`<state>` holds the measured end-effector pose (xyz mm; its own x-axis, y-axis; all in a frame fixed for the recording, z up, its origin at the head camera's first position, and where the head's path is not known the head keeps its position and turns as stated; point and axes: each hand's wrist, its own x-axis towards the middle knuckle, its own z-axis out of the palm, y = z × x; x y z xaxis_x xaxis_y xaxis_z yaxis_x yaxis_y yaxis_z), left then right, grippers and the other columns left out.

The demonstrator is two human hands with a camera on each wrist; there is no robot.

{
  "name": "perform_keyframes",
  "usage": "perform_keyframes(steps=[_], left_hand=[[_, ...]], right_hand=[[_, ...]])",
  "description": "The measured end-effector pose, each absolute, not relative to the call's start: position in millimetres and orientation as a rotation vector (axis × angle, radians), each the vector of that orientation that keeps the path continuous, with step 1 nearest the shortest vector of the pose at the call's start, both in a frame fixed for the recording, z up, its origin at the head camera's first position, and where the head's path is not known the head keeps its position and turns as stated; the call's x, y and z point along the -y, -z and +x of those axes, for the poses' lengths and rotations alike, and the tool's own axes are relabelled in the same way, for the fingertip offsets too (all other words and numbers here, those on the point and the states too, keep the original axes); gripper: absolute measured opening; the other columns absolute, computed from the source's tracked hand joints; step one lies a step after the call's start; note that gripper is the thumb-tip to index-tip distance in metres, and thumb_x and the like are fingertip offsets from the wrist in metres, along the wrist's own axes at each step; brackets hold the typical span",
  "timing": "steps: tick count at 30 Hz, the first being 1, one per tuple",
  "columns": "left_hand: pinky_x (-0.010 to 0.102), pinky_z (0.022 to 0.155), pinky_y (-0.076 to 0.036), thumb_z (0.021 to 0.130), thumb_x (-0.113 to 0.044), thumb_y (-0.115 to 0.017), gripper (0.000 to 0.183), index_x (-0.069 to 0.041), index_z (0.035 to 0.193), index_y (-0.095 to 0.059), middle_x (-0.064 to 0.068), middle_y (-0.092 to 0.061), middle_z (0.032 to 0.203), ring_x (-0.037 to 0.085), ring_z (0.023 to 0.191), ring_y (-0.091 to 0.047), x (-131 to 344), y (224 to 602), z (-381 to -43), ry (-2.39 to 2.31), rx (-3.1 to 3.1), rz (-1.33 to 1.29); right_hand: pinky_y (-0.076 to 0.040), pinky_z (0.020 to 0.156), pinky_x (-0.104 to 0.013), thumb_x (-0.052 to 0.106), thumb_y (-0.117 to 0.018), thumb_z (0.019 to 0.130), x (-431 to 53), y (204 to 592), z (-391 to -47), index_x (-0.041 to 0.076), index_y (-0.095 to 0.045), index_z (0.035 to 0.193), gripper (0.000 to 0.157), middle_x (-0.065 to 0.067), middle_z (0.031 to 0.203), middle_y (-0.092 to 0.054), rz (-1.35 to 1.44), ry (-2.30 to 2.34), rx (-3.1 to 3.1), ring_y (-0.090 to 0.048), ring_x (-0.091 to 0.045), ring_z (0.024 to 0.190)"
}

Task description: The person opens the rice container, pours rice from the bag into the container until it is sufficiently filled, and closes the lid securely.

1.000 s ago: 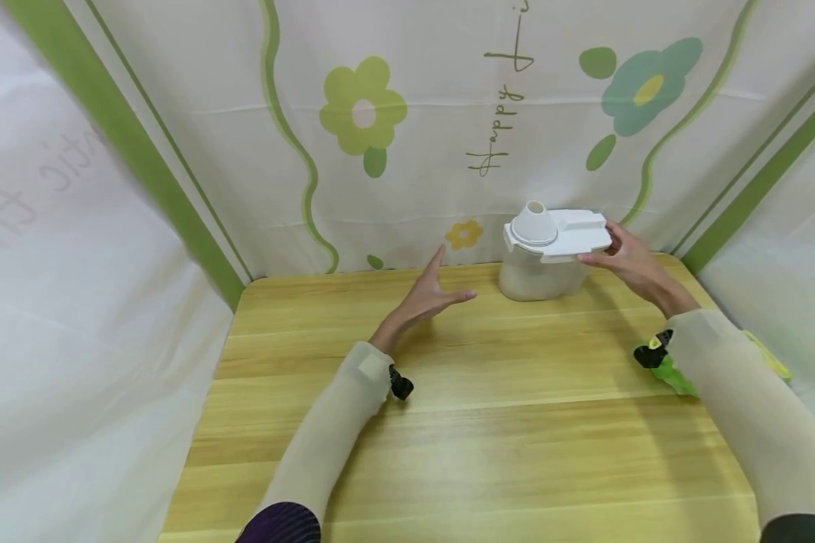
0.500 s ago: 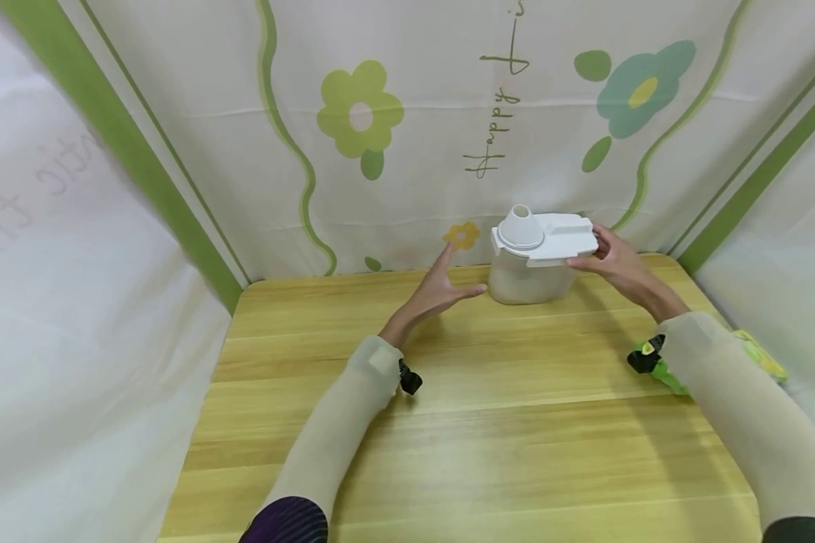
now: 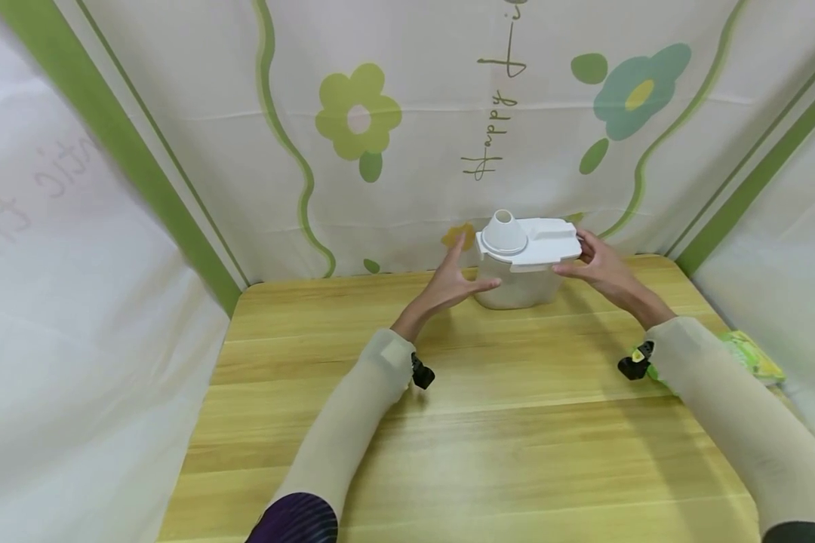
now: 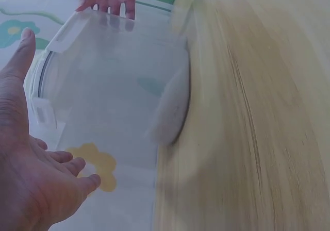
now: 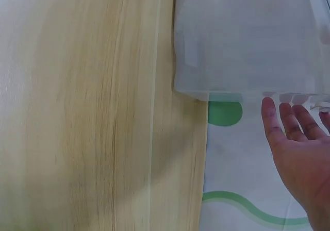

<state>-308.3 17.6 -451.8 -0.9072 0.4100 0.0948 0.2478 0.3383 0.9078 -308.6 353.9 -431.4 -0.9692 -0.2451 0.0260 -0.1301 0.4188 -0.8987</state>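
1 cloudy container (image 3: 523, 288) with a white lid (image 3: 546, 247) stands on the surface (image 3: 489, 452), near the cloth (image 3: 394, 219). The left hand (image 3: 446, 285) is spread just beside it; the right hand (image 3: 603, 270), fingers extended, touches its right end.

A white fabric wall (image 3: 407, 173) (flower-printed, banded in green) stands behind the wood-grained table (image 3: 489, 452)

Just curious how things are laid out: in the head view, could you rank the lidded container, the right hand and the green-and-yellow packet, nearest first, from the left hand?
From the left hand:
1. Lidded container, just to its right.
2. Right hand, at the container's right end.
3. Green-and-yellow packet, off to the far right.
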Motion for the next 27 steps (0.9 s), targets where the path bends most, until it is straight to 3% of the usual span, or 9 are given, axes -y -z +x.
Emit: perform_keyframes(steps=[16, 23, 27], left_hand=[[0.06, 0.126, -0.025, 0.083, -0.046, -0.09, 0.131, -0.016, 0.172, 0.001, 0.007, -0.02, 0.176, 0.031, 0.162, -0.02, -22, 450, -316, -1.71, -2.434, 0.546], [0.046, 0.128, -0.029, 0.083, -0.038, -0.093, 0.127, -0.008, 0.17, -0.006, 0.013, -0.037, 0.168, 0.027, 0.159, -0.031, -24, 449, -314, -1.796, -2.417, 0.553], [0.044, 0.126, -0.032, 0.083, -0.035, -0.093, 0.121, -0.008, 0.169, -0.014, 0.012, -0.042, 0.164, 0.027, 0.155, -0.038, -24, 449, -314, -1.82, -2.426, 0.552]], right_hand=[[-0.043, 0.1, -0.008, 0.016, -0.082, 0.096, -322, 435, -306, 0.015, -0.02, 0.171, 0.097, -0.015, 0.166, -0.04, -0.381, 1.592, -2.603, -0.041, -0.035, 0.151], [-0.042, 0.101, -0.012, 0.022, -0.084, 0.094, -312, 438, -305, 0.024, -0.024, 0.17, 0.098, -0.009, 0.165, -0.041, -0.407, 1.563, -2.641, -0.04, -0.03, 0.151], [-0.042, 0.103, -0.016, 0.021, -0.085, 0.093, -309, 439, -304, 0.025, -0.025, 0.17, 0.098, -0.007, 0.164, -0.043, -0.42, 1.57, -2.646, -0.042, -0.027, 0.149]])
